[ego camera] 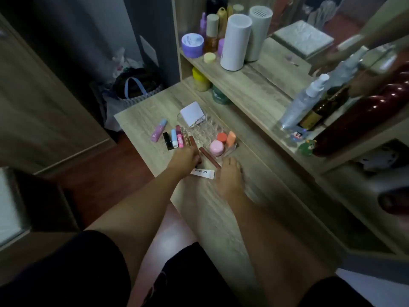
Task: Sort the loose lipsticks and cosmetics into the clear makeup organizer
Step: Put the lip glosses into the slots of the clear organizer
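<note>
Six small tubes [177,138] are lined up beside the clear organizer [205,131] (three little pots inside), one brown tube [209,157] is touched by the loosely open right hand [230,176], and the left hand [187,158] is curled, grip unclear.

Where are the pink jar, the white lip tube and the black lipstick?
pink jar [216,147], head view, on its lid.
white lip tube [203,173], head view, on its printed middle.
black lipstick [168,140], head view, mid-body.

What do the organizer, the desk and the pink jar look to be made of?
Organizer: clear hard plastic, probably acrylic; the desk shows through its glossy grid walls.
Desk: pale wood-grain surface, matte; the even streaked pattern suggests laminate rather than solid wood, though I can't be sure.
Pink jar: smooth opaque lid with a soft sheen, likely plastic; the body is too small to tell.
</note>
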